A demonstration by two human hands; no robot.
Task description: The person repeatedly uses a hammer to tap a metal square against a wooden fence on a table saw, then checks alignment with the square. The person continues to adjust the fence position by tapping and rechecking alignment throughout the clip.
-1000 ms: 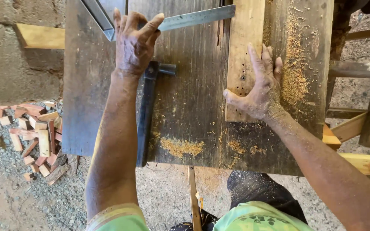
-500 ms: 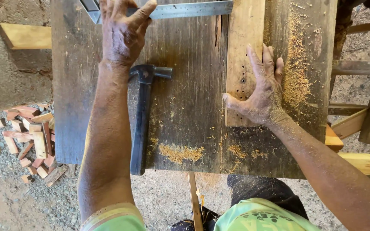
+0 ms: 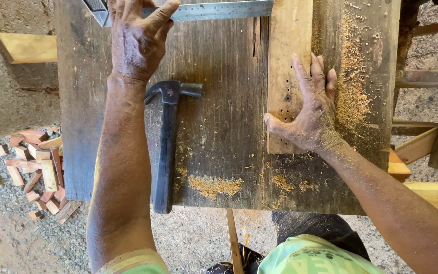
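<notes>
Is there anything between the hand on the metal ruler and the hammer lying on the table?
Nothing visible lies between them. The left hand rests on the metal square, and the hammer lies just below, beside the left forearm, with only bare workbench between.

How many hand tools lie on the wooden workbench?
2. A dark claw hammer lies beside the left forearm; a metal square lies at the top edge under the left hand. More may be out of frame.

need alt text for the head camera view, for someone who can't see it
Seen from above, the left hand rests on a metal square while the right hand presses a pale wooden board onto a worn workbench. A claw hammer and sawdust lie between the arms.
</notes>
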